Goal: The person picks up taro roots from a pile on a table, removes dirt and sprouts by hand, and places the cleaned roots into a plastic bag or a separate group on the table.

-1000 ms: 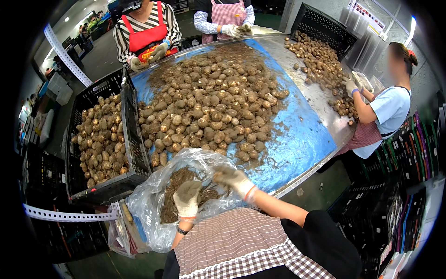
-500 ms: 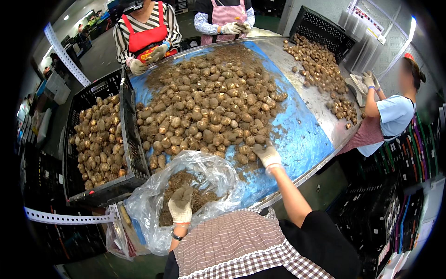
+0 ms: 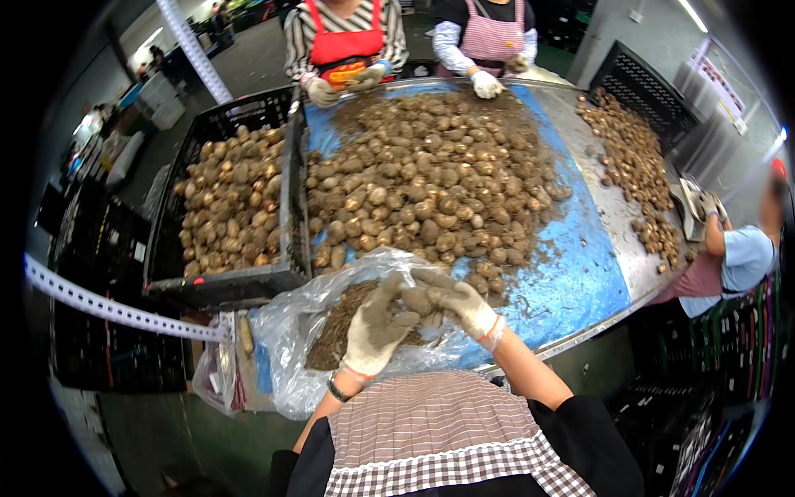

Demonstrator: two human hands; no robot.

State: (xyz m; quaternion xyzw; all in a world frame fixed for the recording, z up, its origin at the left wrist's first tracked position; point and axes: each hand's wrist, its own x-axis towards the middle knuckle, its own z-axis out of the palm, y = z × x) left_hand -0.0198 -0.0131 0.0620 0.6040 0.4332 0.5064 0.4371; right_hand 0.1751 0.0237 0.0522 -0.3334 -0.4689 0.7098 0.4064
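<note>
My left hand (image 3: pixel 377 325) and my right hand (image 3: pixel 464 305), both in soiled white knit gloves, meet over a clear plastic bag (image 3: pixel 286 323). Between their fingertips sits a brown taro corm (image 3: pixel 421 301), gripped from both sides; the fingers partly cover it. Inside the bag lie brown root fibres and dirt (image 3: pixel 327 340). Just beyond my hands, a broad heap of taro corms (image 3: pixel 414 182) is spread over blue sheeting (image 3: pixel 571 282) on the table.
A black crate (image 3: pixel 294 199) full of taro corms stands left of the heap. Two people work across the table, one in a red apron (image 3: pixel 346 45). At right, another person (image 3: pixel 737 257) handles a scoop (image 3: pixel 689 211) near smaller corms (image 3: pixel 633 157) and a tilted black crate (image 3: pixel 642 91).
My right hand has come from the heap's near right edge to my left hand, and a corm is now between them. My left hand has risen from the root fibres. The view has shifted.
</note>
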